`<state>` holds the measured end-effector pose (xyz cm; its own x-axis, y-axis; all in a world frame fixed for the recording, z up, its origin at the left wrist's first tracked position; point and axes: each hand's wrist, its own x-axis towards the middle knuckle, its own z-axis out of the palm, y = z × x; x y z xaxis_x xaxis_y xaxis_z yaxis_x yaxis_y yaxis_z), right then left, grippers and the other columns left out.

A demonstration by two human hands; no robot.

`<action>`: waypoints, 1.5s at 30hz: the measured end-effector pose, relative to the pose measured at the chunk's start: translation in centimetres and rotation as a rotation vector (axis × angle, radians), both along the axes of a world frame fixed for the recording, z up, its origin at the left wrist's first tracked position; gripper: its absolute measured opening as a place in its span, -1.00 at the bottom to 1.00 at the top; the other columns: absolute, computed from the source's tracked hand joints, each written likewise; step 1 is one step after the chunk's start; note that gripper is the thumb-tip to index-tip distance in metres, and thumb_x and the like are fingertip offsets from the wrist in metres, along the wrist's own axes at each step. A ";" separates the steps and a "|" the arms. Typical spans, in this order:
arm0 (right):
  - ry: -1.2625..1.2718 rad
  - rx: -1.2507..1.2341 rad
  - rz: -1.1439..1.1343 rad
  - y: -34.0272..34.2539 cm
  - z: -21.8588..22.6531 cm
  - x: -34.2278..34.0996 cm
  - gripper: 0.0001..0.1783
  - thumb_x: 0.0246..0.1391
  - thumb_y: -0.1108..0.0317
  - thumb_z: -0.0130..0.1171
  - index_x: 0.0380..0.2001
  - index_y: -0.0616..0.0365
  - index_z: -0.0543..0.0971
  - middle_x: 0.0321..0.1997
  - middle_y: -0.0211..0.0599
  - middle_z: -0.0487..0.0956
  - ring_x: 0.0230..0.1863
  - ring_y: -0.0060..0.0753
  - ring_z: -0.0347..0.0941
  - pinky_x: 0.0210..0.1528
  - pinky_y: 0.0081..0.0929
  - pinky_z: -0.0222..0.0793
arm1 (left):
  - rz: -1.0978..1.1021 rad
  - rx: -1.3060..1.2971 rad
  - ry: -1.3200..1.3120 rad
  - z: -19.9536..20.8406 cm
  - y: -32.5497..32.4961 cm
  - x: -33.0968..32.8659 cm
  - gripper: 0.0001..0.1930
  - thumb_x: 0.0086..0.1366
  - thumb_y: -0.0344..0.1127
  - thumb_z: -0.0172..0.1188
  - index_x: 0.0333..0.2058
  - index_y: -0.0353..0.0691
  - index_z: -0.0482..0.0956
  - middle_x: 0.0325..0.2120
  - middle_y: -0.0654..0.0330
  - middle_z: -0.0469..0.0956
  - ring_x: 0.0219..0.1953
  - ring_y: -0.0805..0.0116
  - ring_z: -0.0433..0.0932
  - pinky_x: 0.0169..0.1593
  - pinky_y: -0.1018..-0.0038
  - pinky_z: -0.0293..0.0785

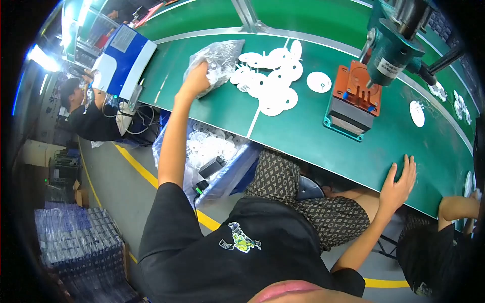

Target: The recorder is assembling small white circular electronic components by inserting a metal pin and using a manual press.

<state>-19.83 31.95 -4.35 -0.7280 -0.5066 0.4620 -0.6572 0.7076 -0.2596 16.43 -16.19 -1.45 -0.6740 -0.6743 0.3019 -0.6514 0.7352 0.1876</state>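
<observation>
At the far left part of the green worktop, my left hand (198, 80) is closed at a crinkled clear plastic bag (225, 55); its fingertips are hidden, and the bag's contents cannot be made out. Right beside the bag lies a loose pile of white plastic discs (273, 83), some with a small post or hole in the middle. My right hand (399, 186) rests flat near the worktop's front edge, fingers stretched, holding nothing. Between the hands stands a teal bench press (391, 58) over an orange fixture (357, 86) on a grey block.
One white disc (319, 82) lies left of the fixture, another (417, 113) to its right. Below the worktop's edge is a blue-lined bin (222, 177) of white parts. A blue-and-white machine (124, 60) stands far left. A co-worker's arm (457, 208) is at the right.
</observation>
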 end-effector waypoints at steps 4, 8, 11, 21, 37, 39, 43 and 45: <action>0.027 0.013 0.001 0.4 -0.2 -0.3 -0.54 0.20 0.21 0.00 0.14 0.13 0.40 0.28 -0.16 0.33 0.33 -0.11 0.17 0.39 -0.14 -0.05 | 0.059 -0.302 0.050 -0.7 0.3 -1.1 -0.84 0.03 -0.50 0.09 -0.35 -0.31 0.41 -0.33 -0.15 0.50 -0.18 -0.18 0.46 -0.14 0.11 0.39; 0.009 0.016 -0.018 0.3 -0.1 -0.2 -0.53 0.20 0.21 0.00 0.14 0.13 0.40 0.30 -0.18 0.31 0.34 -0.13 0.15 0.40 -0.15 -0.05 | 0.119 -0.160 0.045 0.1 1.1 -1.3 -0.80 0.03 -0.51 0.07 -0.30 -0.33 0.43 -0.30 -0.18 0.51 -0.16 -0.21 0.47 -0.12 0.11 0.40; 0.001 0.027 -0.027 0.2 -0.3 -0.2 -0.53 0.20 0.21 -0.01 0.15 0.12 0.39 0.30 -0.19 0.31 0.35 -0.13 0.14 0.40 -0.15 -0.06 | 0.081 -0.065 0.071 1.0 2.0 -1.2 -0.74 0.04 -0.49 0.08 -0.23 -0.37 0.44 -0.26 -0.20 0.51 -0.13 -0.20 0.46 -0.08 0.13 0.39; -0.028 0.034 -0.027 0.4 -0.1 0.0 -0.53 0.23 0.22 -0.05 0.18 0.12 0.36 0.33 -0.17 0.26 0.36 -0.05 0.10 0.39 -0.13 -0.06 | 0.099 -0.277 0.076 -0.6 3.4 -1.5 -0.84 0.05 -0.58 0.00 -0.33 -0.40 0.41 -0.33 -0.18 0.48 -0.23 -0.19 0.49 -0.16 0.06 0.43; 0.012 0.019 0.012 0.2 0.0 0.0 -0.53 0.20 0.25 -0.02 0.15 0.18 0.38 0.31 -0.12 0.29 0.34 -0.01 0.13 0.39 -0.10 -0.05 | 0.117 -0.310 -0.042 2.6 5.5 -0.6 -0.96 0.09 -0.48 0.06 -0.49 -0.30 0.46 -0.43 0.02 0.48 -0.31 0.00 0.53 -0.27 0.18 0.47; 0.008 0.020 -0.004 0.3 0.0 0.0 -0.53 0.19 0.25 -0.01 0.14 0.17 0.39 0.30 -0.13 0.30 0.34 -0.02 0.13 0.38 -0.10 -0.05 | 0.091 -0.322 -0.074 3.3 6.0 -0.6 -0.96 0.10 -0.47 0.04 -0.46 -0.28 0.46 -0.40 0.06 0.48 -0.26 0.04 0.53 -0.24 0.19 0.48; 0.001 0.033 -0.018 0.7 0.0 0.0 -0.53 0.19 0.25 0.00 0.14 0.17 0.39 0.30 -0.12 0.31 0.34 -0.02 0.14 0.38 -0.10 -0.04 | 0.109 -0.351 0.095 3.0 6.4 -0.5 -0.91 0.22 -0.41 0.06 -0.38 -0.26 0.52 -0.38 0.03 0.52 -0.25 0.05 0.54 -0.22 0.23 0.48; 0.003 0.022 -0.004 0.6 0.2 -0.1 -0.53 0.19 0.25 0.00 0.14 0.17 0.39 0.29 -0.12 0.31 0.34 -0.02 0.14 0.38 -0.11 -0.04 | 0.093 -0.333 0.170 3.3 6.5 -0.2 -0.91 0.21 -0.41 0.09 -0.36 -0.27 0.54 -0.38 0.02 0.53 -0.27 0.03 0.54 -0.22 0.24 0.48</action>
<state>-19.89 32.52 -4.13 -0.7286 -0.5136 0.4531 -0.6551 0.7158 -0.2420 16.26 -9.65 1.85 -0.5357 -0.5763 0.6172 -0.6986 0.7131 0.0595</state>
